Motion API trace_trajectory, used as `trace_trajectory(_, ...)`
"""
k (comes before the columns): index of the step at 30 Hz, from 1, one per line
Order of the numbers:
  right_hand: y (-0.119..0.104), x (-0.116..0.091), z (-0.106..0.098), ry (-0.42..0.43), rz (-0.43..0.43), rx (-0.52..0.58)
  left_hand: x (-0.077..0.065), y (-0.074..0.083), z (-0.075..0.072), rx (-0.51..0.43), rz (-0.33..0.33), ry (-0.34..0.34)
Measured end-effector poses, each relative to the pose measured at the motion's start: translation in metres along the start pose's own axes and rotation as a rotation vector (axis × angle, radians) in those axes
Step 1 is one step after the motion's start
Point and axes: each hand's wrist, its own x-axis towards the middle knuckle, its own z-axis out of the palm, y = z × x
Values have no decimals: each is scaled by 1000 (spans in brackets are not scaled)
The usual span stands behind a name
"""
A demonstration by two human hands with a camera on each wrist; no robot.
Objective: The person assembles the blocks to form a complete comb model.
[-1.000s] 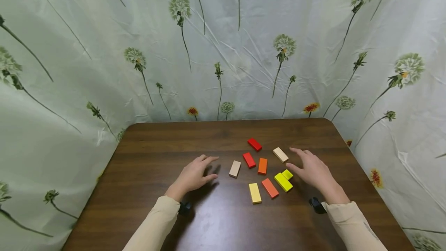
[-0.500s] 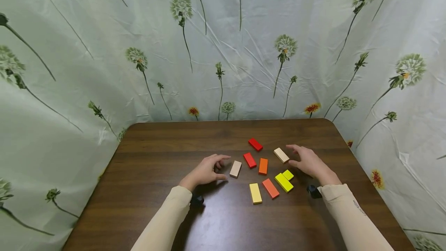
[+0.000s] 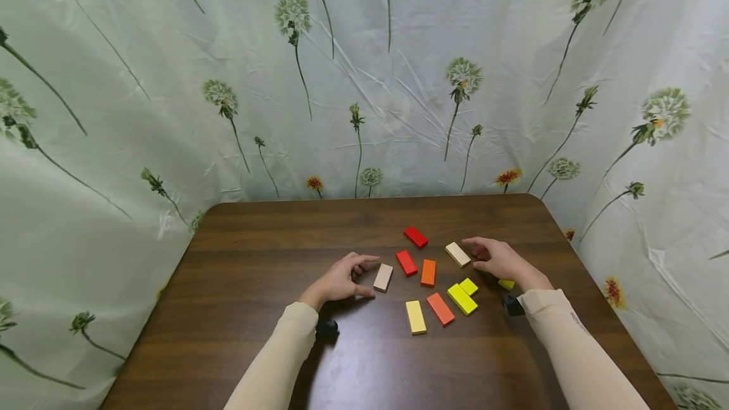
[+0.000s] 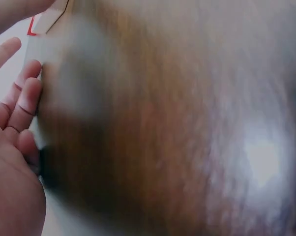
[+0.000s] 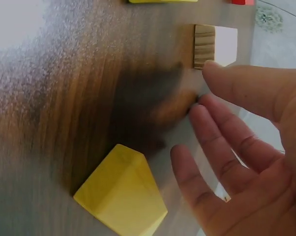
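Note:
My left hand (image 3: 338,281) hovers at the left side of a pale wooden block (image 3: 383,277), thumb and index finger spread apart and nothing between them. In the left wrist view a corner of that pale block (image 4: 48,20) shows beyond the fingers. On the other side, my right hand (image 3: 501,260) is beside a second pale block (image 3: 458,254), its fingers loosely bent and holding nothing. The right wrist view has the thumb tip close to the end of this block (image 5: 216,46); whether it touches cannot be told. A yellow block (image 5: 121,191) lies below that hand, partly hidden in the head view.
Two red blocks (image 3: 407,263), an orange block (image 3: 428,273), a coral block (image 3: 441,309), a light yellow block (image 3: 416,317) and two touching bright yellow blocks (image 3: 462,299) lie flat on the brown wooden table (image 3: 256,271). A flowered curtain (image 3: 364,81) surrounds the table's far side.
My left hand has moved right, up to the pale block. The right hand has shifted left and slightly away, its fingers more bent, and a yellow block now shows under its wrist.

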Motion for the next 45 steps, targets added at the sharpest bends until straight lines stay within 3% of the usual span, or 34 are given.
trace_trajectory(14, 1, 15, 7, -35, 3, 84, 3, -3, 4, 28, -33, -17)
trace_trajectory(23, 0, 20, 10, -57, -8, 81, 2, -1, 5, 55, -38, -17)
trace_trajectory(31, 2, 22, 11, -71, -28, 117, 2, 1, 6, 128, -37, -28)
trace_trajectory(45, 11, 23, 12, -66, 0, 214, 1, -1, 8, 82, -41, 13)
